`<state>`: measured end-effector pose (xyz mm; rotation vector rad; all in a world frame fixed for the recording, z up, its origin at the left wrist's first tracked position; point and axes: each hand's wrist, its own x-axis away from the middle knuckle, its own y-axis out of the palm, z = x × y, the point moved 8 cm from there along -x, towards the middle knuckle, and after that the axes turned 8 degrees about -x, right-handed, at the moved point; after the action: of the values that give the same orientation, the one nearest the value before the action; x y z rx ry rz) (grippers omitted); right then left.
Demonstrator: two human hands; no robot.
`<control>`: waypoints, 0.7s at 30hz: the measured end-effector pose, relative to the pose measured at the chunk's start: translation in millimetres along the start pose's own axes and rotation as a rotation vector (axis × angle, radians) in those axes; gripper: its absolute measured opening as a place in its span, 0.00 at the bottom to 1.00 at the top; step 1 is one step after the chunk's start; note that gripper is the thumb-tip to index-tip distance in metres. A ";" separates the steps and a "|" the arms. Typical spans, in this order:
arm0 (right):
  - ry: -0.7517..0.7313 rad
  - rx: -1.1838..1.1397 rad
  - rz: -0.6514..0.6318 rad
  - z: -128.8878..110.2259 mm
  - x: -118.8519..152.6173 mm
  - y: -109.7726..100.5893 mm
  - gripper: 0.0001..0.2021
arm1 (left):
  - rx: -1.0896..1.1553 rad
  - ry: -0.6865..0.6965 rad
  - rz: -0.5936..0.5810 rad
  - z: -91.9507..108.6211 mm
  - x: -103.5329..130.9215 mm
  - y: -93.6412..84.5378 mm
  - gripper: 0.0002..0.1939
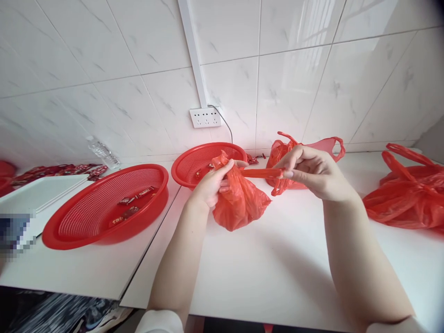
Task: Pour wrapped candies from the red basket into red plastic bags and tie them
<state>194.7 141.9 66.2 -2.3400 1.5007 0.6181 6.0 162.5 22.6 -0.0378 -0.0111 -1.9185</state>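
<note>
A small red plastic bag point(239, 203) hangs above the white table, its lower part bulging; what it contains is hidden. My left hand point(217, 182) is closed around the gathered neck of this bag. With thumb and fingertips, my right hand point(308, 169) pinches the end of one handle and stretches it out sideways to the right. Behind my right hand lies another red plastic bag point(282, 150) with its handles sticking up. Beyond my left hand stands a red mesh basket point(183, 169) with a few small wrapped packets in it.
A larger red basket point(69, 222) with several packets point(130, 200) stands at left. A clear plastic bottle point(104, 152) leans near the wall beside a white tray point(52, 187). At right sits a full red bag point(412, 199). A socket strip point(205, 118) is on the tiled wall.
</note>
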 end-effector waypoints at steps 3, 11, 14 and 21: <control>-0.013 0.011 -0.048 -1.7 0.0 6.6 0.08 | 0.097 -0.060 -0.144 -2.1 1.3 4.4 0.18; -0.044 -0.069 -0.094 -4.0 2.8 11.2 0.05 | 0.164 -0.075 -0.244 -3.5 0.1 21.9 0.23; -0.001 -0.114 -0.316 -3.4 9.2 33.3 0.04 | 0.262 -0.072 -0.246 -2.9 1.2 29.3 0.20; 0.212 -0.041 -0.494 16.8 13.1 28.5 0.06 | 0.290 0.037 -0.272 12.0 10.5 34.9 0.10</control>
<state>170.2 127.6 44.7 -2.7315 0.9201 0.2823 35.4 141.0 34.5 0.2038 -0.2813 -2.1705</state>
